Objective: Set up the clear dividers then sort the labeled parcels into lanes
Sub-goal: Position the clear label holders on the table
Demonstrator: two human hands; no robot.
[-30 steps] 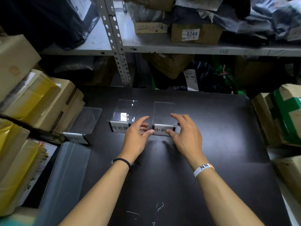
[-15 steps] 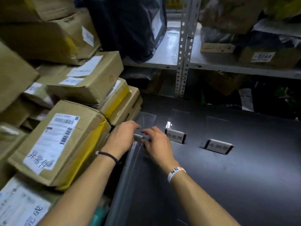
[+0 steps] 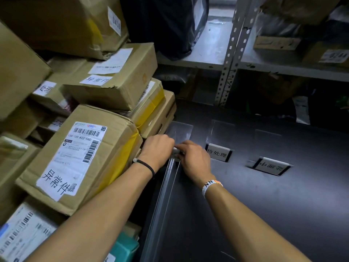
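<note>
Both hands were pinching the front of the leftmost divider (image 3: pixel 179 133), left hand (image 3: pixel 157 148) on its outer side and right hand (image 3: pixel 194 157) on the inner, right at the left edge of the desk (image 3: pixel 264 205) beside the stacked parcels (image 3: pixel 83 156). The other two dividers (image 3: pixel 220 137) stood further right, labels facing forward. I'd keep it upright and line it up with those two.
</note>
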